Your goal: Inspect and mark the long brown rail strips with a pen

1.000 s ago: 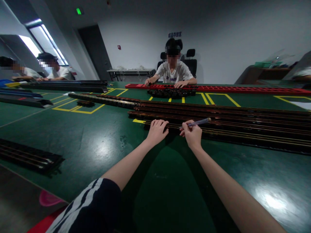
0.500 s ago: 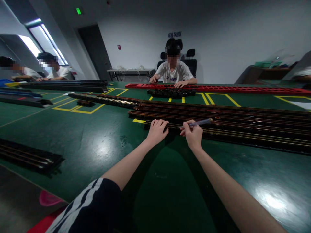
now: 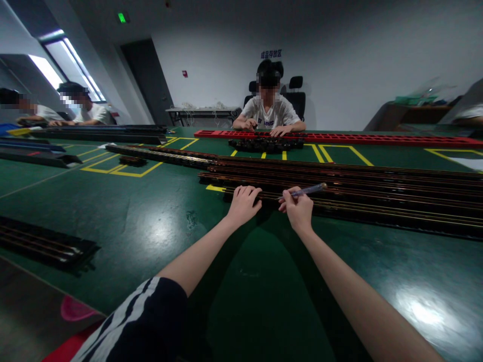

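One slim, translucent, pen-shaped tool with a bluish barrel (image 3: 310, 189): pinched between thumb and fingers of the bare right hand (image 3: 300, 208). Slants down and left, tip toward the nearest strip in a stack of long, narrow, dark strips with copper-coloured lines (image 3: 377, 193). Touching that strip or just clear of it: cannot tell.

Bare left hand (image 3: 244, 203): lies over the left part of the same strip, with fingers slightly spread and curved, thumb apart.

Stack: lies lengthwise on a long green work table (image 3: 151, 221), set back from the near edge, running out of view at right.

By the near edge, far left: separate bundle of dark strips (image 3: 43, 244), well apart from both hands. Toward the far edge: long red slotted rail (image 3: 377, 138), with a dark, indistinct heap (image 3: 266, 144) just in front. Beyond the far edge: seated person in a white shirt (image 3: 268, 113).
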`<state>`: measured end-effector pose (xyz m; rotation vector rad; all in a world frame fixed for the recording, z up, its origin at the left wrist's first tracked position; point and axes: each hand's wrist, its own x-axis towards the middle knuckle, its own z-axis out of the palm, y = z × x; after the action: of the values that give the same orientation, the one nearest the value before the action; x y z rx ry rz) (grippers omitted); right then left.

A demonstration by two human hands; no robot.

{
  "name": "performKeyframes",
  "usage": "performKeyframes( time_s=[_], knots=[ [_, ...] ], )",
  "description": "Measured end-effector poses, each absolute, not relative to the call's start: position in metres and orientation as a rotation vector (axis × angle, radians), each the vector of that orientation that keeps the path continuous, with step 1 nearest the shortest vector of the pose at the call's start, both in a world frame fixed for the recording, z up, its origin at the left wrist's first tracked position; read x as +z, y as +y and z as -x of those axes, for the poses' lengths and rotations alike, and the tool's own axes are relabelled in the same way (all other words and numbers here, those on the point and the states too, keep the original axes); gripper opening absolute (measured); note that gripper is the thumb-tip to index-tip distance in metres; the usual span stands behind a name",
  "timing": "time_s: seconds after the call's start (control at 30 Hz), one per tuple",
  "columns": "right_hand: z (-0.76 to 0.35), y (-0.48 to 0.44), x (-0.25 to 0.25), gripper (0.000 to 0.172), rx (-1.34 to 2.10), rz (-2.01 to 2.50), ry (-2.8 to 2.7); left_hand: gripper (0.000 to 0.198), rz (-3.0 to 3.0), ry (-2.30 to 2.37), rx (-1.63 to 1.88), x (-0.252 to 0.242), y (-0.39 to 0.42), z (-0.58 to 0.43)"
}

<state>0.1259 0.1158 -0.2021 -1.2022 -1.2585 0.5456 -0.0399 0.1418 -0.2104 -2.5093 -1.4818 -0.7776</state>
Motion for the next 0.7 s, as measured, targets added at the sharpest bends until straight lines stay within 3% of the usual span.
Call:
performKeyframes(
  time_s=[0.7],
  knots=[
    [-0.1254,0.1167,-0.2019,0.035,0.574,1.194,-1.29,0.029,2.419,-1.488,-0.742,-0.2132,0.1415,0.0366]
  ],
)
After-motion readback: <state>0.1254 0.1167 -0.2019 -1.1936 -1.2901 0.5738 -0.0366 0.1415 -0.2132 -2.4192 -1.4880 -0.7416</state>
